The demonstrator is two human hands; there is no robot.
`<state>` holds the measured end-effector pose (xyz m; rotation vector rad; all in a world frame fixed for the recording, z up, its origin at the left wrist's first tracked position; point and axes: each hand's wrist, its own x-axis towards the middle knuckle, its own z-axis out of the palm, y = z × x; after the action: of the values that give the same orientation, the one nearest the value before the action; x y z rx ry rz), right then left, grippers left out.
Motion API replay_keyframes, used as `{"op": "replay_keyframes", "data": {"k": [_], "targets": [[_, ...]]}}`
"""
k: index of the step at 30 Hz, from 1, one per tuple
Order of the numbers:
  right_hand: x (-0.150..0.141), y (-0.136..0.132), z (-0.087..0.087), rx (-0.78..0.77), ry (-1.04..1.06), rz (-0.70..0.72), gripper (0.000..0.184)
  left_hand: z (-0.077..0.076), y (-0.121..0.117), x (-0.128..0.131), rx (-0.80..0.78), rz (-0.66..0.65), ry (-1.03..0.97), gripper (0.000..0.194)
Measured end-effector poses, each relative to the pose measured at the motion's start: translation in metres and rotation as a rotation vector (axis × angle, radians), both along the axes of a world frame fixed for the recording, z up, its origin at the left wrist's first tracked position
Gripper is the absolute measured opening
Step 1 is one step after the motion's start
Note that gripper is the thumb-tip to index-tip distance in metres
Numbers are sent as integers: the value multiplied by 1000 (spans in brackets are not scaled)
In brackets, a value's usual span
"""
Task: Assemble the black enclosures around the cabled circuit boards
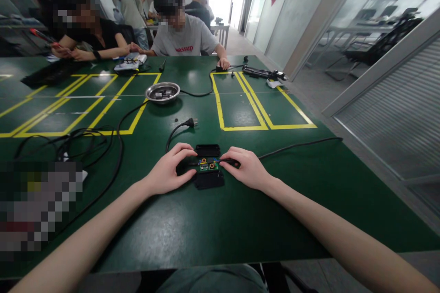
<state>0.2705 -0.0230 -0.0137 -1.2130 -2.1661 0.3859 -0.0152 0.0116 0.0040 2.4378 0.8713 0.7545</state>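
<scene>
So the little green circuit board (pixel 209 166) was parked on the green desk (pixel 158 233), right between the two hands, and two copper-coloured coils could be seen on it. The black case was split in two: one half (pixel 207 149) was laid just beyond the board, the other half (pixel 209 180) just on the near side.

The left hand (pixel 168 169) was held pretty wide, thumb and fingers spread around the board's left end; whether anything was actually gripped there couldn't be told. The right hand (pixel 249 169) was pinched narrow on a black cord (pixel 299 147) by the board's right end, with the rest stretched off to the right.

A bit farther back and left, a plug (pixel 190 122) was left lying on the desk. Past that, a shiny metal bowl (pixel 173 97) was set down with some metal bits inside, and loose black cables (pixel 120 149) were strewn to the left.
</scene>
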Motion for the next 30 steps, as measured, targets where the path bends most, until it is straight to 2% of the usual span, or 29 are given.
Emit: {"op": "replay_keyframes", "data": {"k": [3, 7, 11, 13, 17, 20, 25, 30], "targets": [[0, 0, 0, 5, 17, 12, 9, 2, 5, -8, 22, 5, 46, 10], [1, -1, 2, 40, 41, 38, 13, 5, 6, -10, 88, -14, 35, 10], [3, -5, 9, 112, 83, 89, 23, 6, -2, -2, 272, -19, 20, 10], [3, -8, 11, 138, 101, 121, 23, 3, -5, 0, 309, -50, 49, 9], [3, -13, 12, 161, 108, 213, 17, -2, -8, 0, 254, -141, 90, 5], [2, -14, 10, 176, 109, 252, 15, 0, -9, -2, 196, -166, 84, 4], [3, -12, 9, 172, 70, 237, 16, 7, -10, 0, 147, -152, 115, 5], [6, -14, 11, 166, 47, 197, 16, 4, -9, 2, 147, -116, 106, 4]]}}
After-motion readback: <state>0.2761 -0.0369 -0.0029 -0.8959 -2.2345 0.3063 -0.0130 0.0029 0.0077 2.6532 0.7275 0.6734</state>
